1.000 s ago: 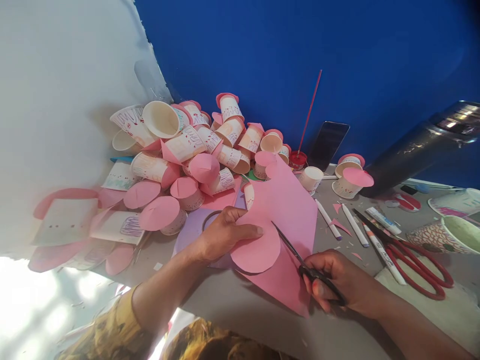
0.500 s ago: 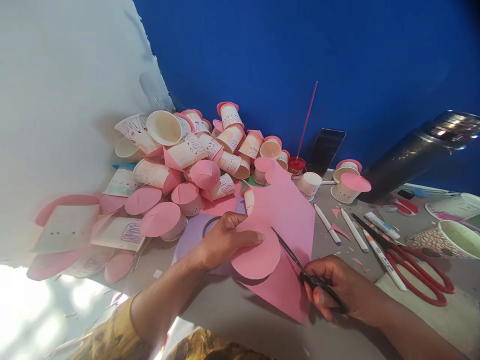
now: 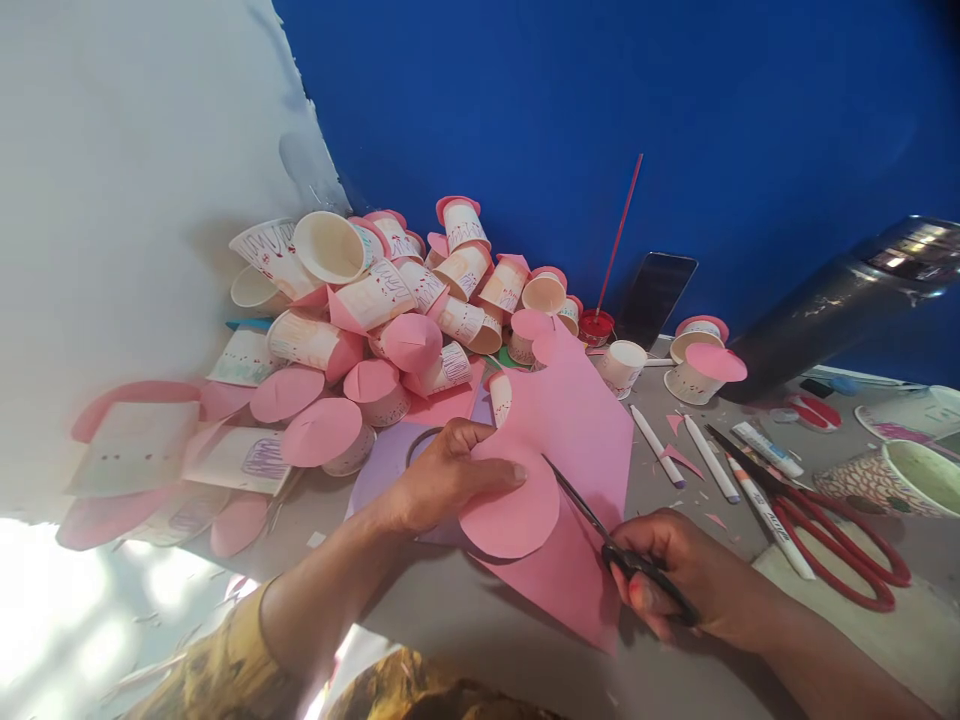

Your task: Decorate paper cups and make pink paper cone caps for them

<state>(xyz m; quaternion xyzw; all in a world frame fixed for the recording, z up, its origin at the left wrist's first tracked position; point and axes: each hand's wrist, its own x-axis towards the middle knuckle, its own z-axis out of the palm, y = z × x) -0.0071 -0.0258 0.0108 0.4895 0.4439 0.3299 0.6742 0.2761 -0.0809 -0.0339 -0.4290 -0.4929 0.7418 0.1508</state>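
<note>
Near the worktop's (image 3: 450, 625) front edge, our left hand (image 3: 442, 480) pinches the pink paper (image 3: 574, 415), thumb on its partly cut round, most fingers hidden beneath. Our right hand's (image 3: 667, 560) fingers curl around the handles of black scissors (image 3: 577, 492), blade tips at the round's edge. Paper cups (image 3: 375, 293) crowd the worktop's far left corner.

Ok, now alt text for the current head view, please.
A person's left hand holds pink paper while their right hand holds dark scissors at it. Decorated paper cups are heaped behind, toward the left; red-handled scissors and white pens lie at right.
</note>
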